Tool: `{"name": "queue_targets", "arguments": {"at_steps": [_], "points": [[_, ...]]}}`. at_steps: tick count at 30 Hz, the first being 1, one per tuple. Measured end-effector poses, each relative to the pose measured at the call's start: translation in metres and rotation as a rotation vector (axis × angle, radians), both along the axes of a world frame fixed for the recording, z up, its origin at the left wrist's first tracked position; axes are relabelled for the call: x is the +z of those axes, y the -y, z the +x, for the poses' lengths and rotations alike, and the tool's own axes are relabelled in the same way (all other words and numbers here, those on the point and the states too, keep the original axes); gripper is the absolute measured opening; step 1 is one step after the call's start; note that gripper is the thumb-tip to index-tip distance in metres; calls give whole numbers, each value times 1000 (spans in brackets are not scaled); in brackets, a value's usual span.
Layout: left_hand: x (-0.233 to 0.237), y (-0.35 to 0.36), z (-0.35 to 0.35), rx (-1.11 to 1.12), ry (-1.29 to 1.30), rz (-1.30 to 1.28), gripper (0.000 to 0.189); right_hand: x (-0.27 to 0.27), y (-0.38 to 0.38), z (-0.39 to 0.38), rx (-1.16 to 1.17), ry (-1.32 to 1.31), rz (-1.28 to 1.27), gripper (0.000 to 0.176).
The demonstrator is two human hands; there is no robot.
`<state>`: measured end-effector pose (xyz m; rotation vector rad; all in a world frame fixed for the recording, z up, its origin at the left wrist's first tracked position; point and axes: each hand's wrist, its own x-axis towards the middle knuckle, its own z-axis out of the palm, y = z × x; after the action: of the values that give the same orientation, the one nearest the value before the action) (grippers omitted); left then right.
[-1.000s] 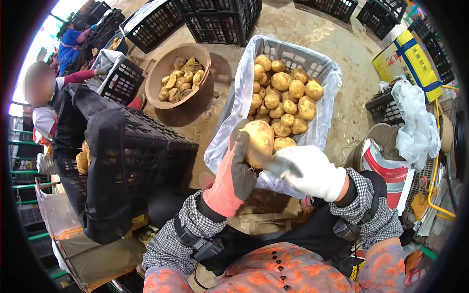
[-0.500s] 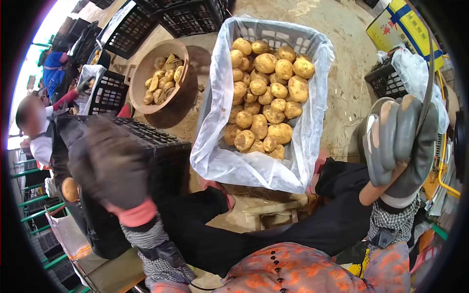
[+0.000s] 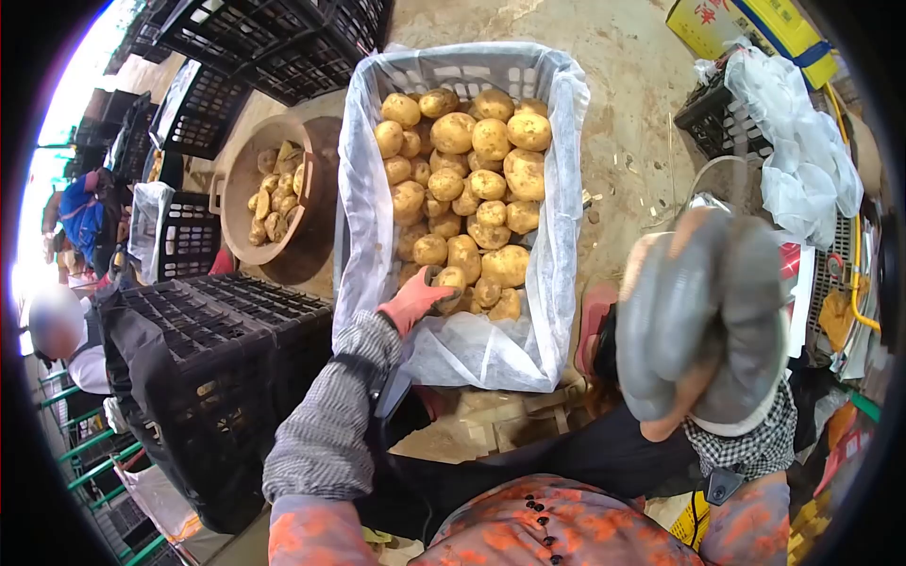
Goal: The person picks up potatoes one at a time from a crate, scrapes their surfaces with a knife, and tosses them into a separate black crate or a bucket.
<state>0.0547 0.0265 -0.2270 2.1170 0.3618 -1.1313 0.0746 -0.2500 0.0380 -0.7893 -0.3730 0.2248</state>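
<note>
My left hand (image 3: 418, 302), in a red glove with dark fingers, reaches into the near left part of the lined crate (image 3: 559, 236). Its thumb and fingers close around a potato (image 3: 450, 279) on the pile. Several more yellow potatoes (image 3: 453, 134), some with soil on them, fill the middle of the crate. Out to the right, my right hand (image 3: 703, 321) in a grey-coated glove is closed on the wooden handle of a knife (image 3: 661, 427). Its long thin blade is smeared by motion and hardly shows.
A brown tub (image 3: 231, 193) of potatoes stands left of the crate. Black crates (image 3: 222, 330) stand on the left, with a co-worker's blurred head beyond them. White plastic film (image 3: 797, 141) and a yellow box (image 3: 774, 33) lie on the right.
My left hand has swung from the left side into the crate and closed on a potato. The right hand has moved left and turned, still with the knife. The view has shifted.
</note>
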Motion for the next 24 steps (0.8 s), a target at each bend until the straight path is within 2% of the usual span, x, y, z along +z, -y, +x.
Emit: {"name": "queue_targets", "arguments": {"at_steps": [2,3,4,5,7,8,9,11,12,14,15,17,19,21,22,24], "points": [[50,1,-8,507,-83,-695,44,-2,3,-6,117,-164,-205,34],[75,1,-14,499,9,-812,46,-3,1,-9,186,-240,-309,39],[101,6,-19,599,12,-991,48,-4,-2,-12,258,-312,-414,44],[125,13,-27,607,36,-986,48,-6,-7,-16,329,-381,-523,50],[167,23,-41,707,127,-1129,50,-18,-25,-24,430,-352,-591,47],[179,23,-48,724,155,-1128,50,-21,-38,-32,416,-542,-526,35],[123,-8,-71,616,290,-995,63,-30,-44,-33,476,-466,-610,34],[193,21,-69,809,248,-1291,82,-48,-54,-36,444,-350,-586,34],[202,23,-67,814,259,-1301,82,-45,-58,-36,408,-375,-588,34],[210,22,-67,703,311,-910,93,-48,-63,-37,347,-423,-613,35],[208,21,-68,709,319,-912,93,-47,-63,-37,354,-416,-617,35],[199,22,-66,688,508,-988,92,-45,-63,-35,416,-191,-832,36],[194,21,-66,668,578,-974,93,-46,-67,-36,414,-223,-874,37],[187,19,-67,608,743,-826,94,-51,-70,-34,395,-201,-910,38],[187,18,-67,611,739,-828,94,-52,-71,-33,397,-206,-913,38],[188,18,-68,596,783,-713,93,-52,-72,-31,392,-11,-997,38]]}}
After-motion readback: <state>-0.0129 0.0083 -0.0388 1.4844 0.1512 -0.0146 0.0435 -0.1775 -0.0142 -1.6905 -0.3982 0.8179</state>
